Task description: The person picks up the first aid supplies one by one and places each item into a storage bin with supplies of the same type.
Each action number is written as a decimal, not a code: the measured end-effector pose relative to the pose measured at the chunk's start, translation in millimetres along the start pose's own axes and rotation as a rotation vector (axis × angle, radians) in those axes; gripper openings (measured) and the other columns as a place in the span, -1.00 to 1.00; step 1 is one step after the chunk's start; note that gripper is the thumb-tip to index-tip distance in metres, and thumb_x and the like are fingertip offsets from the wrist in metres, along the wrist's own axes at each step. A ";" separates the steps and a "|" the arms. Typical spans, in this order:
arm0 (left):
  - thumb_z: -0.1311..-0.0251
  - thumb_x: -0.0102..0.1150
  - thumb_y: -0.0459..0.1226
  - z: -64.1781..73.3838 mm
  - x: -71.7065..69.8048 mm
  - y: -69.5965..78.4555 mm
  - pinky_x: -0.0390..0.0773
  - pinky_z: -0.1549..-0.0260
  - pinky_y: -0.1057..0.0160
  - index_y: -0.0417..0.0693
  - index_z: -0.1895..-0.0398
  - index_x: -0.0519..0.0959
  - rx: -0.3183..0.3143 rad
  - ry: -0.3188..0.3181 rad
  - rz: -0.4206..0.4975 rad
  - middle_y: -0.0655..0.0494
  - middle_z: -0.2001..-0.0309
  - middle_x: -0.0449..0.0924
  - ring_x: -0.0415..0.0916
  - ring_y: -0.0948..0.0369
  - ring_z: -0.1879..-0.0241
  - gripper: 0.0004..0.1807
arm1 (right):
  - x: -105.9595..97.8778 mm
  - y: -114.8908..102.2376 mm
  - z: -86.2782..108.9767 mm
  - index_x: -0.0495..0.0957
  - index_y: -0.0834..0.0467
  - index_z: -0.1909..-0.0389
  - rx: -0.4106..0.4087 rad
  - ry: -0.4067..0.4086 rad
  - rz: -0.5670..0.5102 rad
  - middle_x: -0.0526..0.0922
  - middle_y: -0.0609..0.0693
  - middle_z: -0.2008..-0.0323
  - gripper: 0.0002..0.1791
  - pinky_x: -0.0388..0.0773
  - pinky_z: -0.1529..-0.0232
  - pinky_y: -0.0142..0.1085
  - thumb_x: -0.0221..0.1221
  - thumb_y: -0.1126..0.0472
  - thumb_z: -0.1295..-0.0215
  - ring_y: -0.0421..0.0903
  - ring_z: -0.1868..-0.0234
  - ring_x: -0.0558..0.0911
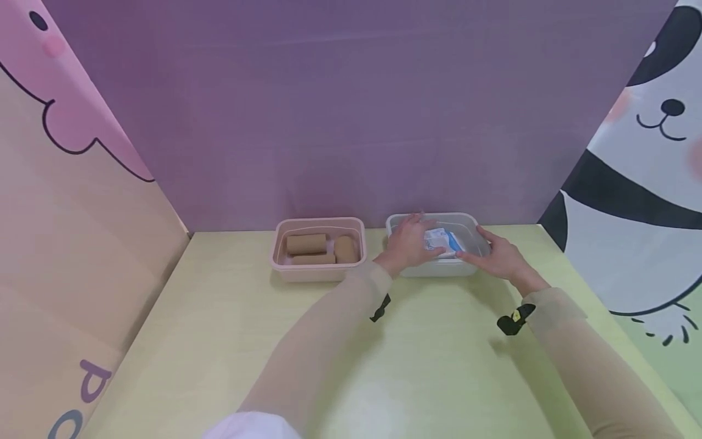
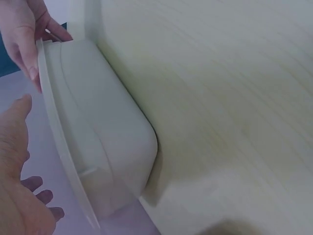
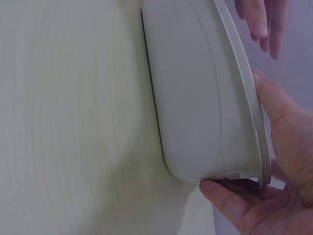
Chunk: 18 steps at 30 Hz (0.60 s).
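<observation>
A white plastic tub (image 1: 439, 269) stands at the back of the table, right of centre. Inside it lies a white-and-blue packet (image 1: 451, 241), partly hidden; its contents cannot be told. My left hand (image 1: 407, 245) hovers over the tub's left part with fingers spread and nothing held. In the left wrist view that hand (image 2: 19, 166) is apart from the tub's wall. My right hand (image 1: 501, 258) grips the tub's right end. The right wrist view shows its thumb on the rim and fingers (image 3: 225, 200) against the end wall below it.
Left of the white tub stands a pink tub (image 1: 315, 275) with several brown cardboard rolls (image 1: 306, 244) in it. A purple panel (image 1: 351, 122) rises behind the table (image 1: 230, 341). Printed side panels (image 1: 647, 183) flank it.
</observation>
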<state>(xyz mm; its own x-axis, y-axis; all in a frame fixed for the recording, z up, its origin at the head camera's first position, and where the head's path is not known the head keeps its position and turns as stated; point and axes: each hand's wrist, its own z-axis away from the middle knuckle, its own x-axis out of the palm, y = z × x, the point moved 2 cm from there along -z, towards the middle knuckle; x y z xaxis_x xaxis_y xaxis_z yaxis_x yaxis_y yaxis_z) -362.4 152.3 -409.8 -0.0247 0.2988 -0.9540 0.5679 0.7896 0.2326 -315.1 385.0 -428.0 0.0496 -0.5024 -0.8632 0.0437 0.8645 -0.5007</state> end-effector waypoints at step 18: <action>-0.35 0.40 0.10 35.0 -41.1 -64.2 0.16 -0.65 -0.04 0.07 -0.66 0.28 -0.019 0.161 0.363 0.02 -0.65 0.27 0.14 -0.03 -0.67 -0.11 | -8.0 13.4 -1.4 -0.15 0.38 -0.69 -0.033 0.067 0.004 0.19 0.60 -0.53 0.25 0.29 -0.46 0.39 0.25 -0.35 -0.40 0.57 -0.49 0.29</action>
<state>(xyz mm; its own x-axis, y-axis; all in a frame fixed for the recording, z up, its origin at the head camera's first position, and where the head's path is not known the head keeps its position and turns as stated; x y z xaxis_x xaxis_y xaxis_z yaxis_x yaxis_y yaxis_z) -369.0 70.5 -392.2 0.0458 0.6392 -0.7677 0.5482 0.6264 0.5542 -316.3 400.7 -427.9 -0.0168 -0.4977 -0.8672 0.0103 0.8672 -0.4979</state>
